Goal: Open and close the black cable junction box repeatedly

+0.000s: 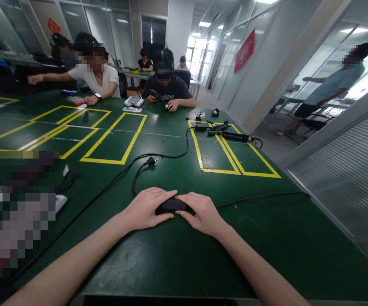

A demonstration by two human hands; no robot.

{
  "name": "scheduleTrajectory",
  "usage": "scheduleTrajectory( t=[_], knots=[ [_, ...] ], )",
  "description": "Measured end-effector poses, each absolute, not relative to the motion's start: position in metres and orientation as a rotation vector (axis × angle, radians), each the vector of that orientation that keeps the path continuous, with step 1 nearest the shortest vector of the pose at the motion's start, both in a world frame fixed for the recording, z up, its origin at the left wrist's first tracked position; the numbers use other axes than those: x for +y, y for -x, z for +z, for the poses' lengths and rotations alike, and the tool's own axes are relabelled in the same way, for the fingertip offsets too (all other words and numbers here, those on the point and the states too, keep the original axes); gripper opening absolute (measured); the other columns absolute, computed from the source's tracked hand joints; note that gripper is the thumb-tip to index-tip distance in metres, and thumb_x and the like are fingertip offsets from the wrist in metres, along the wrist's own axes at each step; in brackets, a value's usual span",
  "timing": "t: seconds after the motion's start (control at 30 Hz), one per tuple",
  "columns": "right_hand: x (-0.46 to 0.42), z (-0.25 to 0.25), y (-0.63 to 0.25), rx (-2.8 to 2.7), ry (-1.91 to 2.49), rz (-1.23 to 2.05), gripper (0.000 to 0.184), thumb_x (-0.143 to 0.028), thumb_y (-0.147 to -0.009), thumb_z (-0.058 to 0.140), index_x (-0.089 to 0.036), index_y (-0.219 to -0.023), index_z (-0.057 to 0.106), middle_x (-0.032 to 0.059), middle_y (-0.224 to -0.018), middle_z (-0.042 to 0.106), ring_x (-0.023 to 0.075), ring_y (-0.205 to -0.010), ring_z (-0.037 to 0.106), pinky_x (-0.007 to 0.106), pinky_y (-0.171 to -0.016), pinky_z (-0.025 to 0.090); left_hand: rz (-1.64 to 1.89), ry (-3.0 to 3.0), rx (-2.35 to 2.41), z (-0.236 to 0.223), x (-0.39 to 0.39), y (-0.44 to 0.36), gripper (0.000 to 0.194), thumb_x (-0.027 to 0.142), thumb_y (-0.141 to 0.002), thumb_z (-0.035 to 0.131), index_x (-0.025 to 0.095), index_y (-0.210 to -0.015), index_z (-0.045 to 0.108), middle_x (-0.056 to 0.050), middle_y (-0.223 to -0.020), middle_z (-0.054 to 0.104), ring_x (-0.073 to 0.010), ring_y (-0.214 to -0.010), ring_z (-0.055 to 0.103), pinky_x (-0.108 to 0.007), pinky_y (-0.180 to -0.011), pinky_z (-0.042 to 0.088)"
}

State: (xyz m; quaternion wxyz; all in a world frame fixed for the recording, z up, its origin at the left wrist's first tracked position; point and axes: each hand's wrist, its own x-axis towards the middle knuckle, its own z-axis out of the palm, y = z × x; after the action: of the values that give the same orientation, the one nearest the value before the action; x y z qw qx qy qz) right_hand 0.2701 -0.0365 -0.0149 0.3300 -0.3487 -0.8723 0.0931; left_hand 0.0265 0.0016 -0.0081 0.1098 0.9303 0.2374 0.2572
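Observation:
A black power adapter [173,205] lies low at the near middle of the green table [132,263]. My left hand [147,207] grips its left end, thumb and fingers around it. On the other end, my right hand [201,212] has the same kind of hold, so only the adapter's middle shows. A black cord loops from behind my left hand to a plug [151,161] with bare prongs. From beside my right hand a thin black cable [260,197] runs to the table's right edge.
A long black cable [107,187] crosses the table at left. Yellow tape rectangles [124,161] mark the surface. Black tools with cords [235,136] lie at far right. A person in a dark shirt [167,87] and one in white [107,80] sit opposite.

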Motion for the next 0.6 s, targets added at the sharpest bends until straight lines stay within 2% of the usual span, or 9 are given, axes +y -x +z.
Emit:
scheduleTrajectory(
  t=[0.17, 0.3, 0.37, 0.5, 0.6],
  knots=[
    [-0.0353, -0.0135, -0.2696, -2.245, 0.875, 0.231, 0.027, -0.038, -0.101, 0.064, -0.021, -0.122, 0.065, 0.0109, -0.106, 0.078, 0.0241, -0.090, 0.074, 0.038, -0.080, 0.060, 0.768, -2.706, 0.694, -0.0110, -0.0015, -0.0283, 0.029, 0.036, -0.104, 0.056, 0.018, -0.125, 0.065, -0.010, -0.109, 0.078, -0.0235, -0.097, 0.076, -0.038, -0.090, 0.060],
    [-0.0358, -0.0138, -0.2676, -2.249, 0.888, 0.182, 0.023, -0.036, -0.102, 0.061, -0.020, -0.118, 0.066, 0.0110, -0.100, 0.078, 0.0240, -0.087, 0.074, 0.038, -0.078, 0.059, 0.834, -2.718, 0.700, -0.0138, -0.0009, -0.0257, 0.044, 0.039, -0.102, 0.059, 0.018, -0.141, 0.057, -0.014, -0.127, 0.073, -0.0263, -0.113, 0.073, -0.040, -0.097, 0.060],
    [-0.0359, -0.0140, -0.2664, -2.237, 0.879, 0.207, 0.025, -0.038, -0.100, 0.064, -0.020, -0.116, 0.065, 0.0109, -0.101, 0.078, 0.0240, -0.088, 0.073, 0.038, -0.079, 0.059, 0.811, -2.717, 0.689, -0.0151, 0.0003, -0.0243, 0.033, 0.035, -0.104, 0.057, 0.020, -0.132, 0.063, -0.011, -0.119, 0.077, -0.0232, -0.102, 0.076, -0.036, -0.091, 0.061],
    [-0.0361, -0.0114, -0.2658, -2.173, 0.939, 0.437, 0.029, -0.039, -0.093, 0.072, -0.021, -0.114, 0.063, 0.0102, -0.107, 0.076, 0.0244, -0.096, 0.072, 0.038, -0.086, 0.058, 0.807, -2.754, 0.635, -0.0139, 0.0018, -0.0241, 0.030, 0.031, -0.104, 0.056, 0.019, -0.130, 0.063, -0.010, -0.115, 0.078, -0.0228, -0.100, 0.076, -0.037, -0.091, 0.061],
    [-0.0372, -0.0074, -0.2673, -2.051, 1.056, 0.794, 0.021, -0.035, -0.090, 0.072, -0.022, -0.102, 0.061, 0.0035, -0.092, 0.072, 0.0180, -0.077, 0.069, 0.030, -0.069, 0.055, 0.807, -2.852, 0.590, -0.0115, 0.0025, -0.0253, 0.031, 0.026, -0.103, 0.055, 0.019, -0.132, 0.062, -0.011, -0.119, 0.077, -0.0228, -0.105, 0.075, -0.038, -0.095, 0.059]
  ],
)
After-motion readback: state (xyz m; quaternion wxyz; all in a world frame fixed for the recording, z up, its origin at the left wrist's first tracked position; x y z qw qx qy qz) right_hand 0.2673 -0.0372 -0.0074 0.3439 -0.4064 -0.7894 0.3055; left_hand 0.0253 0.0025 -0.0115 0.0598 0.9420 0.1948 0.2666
